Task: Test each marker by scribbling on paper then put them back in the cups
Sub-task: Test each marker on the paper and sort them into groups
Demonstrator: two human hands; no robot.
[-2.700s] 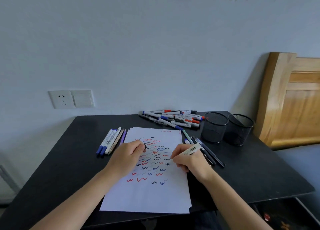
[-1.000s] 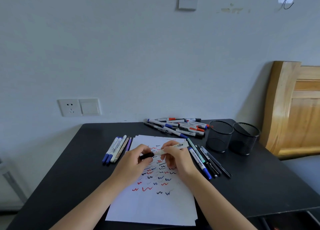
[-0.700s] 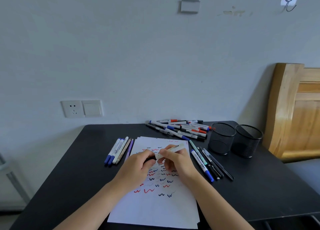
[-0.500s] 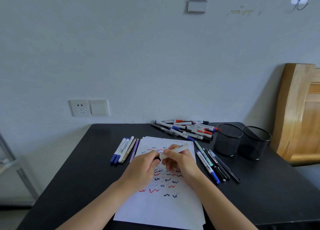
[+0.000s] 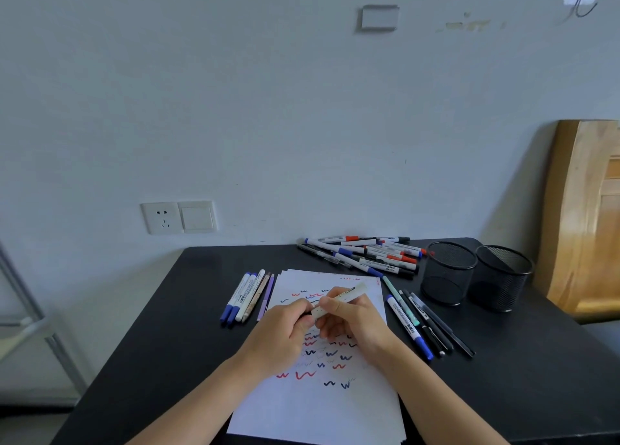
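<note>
Both hands meet over the middle of the paper (image 5: 318, 407), a white sheet lying on the black table (image 5: 151, 344) and covered in short red, blue and black scribbles. The right hand (image 5: 357, 322) pinches the pale barrel of a marker (image 5: 339, 298) between thumb and fingertips. The barrel slants up and away to the right, and its far end pokes out past the knuckles. The left hand (image 5: 283, 332) has its fingers curled round the marker's near, dark end. Most of that end is hidden inside the grip, so I cannot tell whether the cap is fully seated.

Left of the paper, a small row of markers (image 5: 247, 295) lies side by side, parallel to the sheet's edge, some with blue ends towards the near side. Right of the paper, another row of markers and thin pens (image 5: 417, 322) lies slanted, just beside the sheet. At the far edge of the table, near the wall, a loose pile of markers (image 5: 367, 253) with red, blue and black caps lies criss-crossed.

Two black mesh cups stand upright on the right of the table, touching or nearly so: the left cup (image 5: 448, 273) and the right cup (image 5: 503, 283). No markers show above their rims.

On the wall to the left are a socket (image 5: 162, 218) and a switch (image 5: 197, 215). A wooden headboard (image 5: 583, 216) leans at the far right.
</note>
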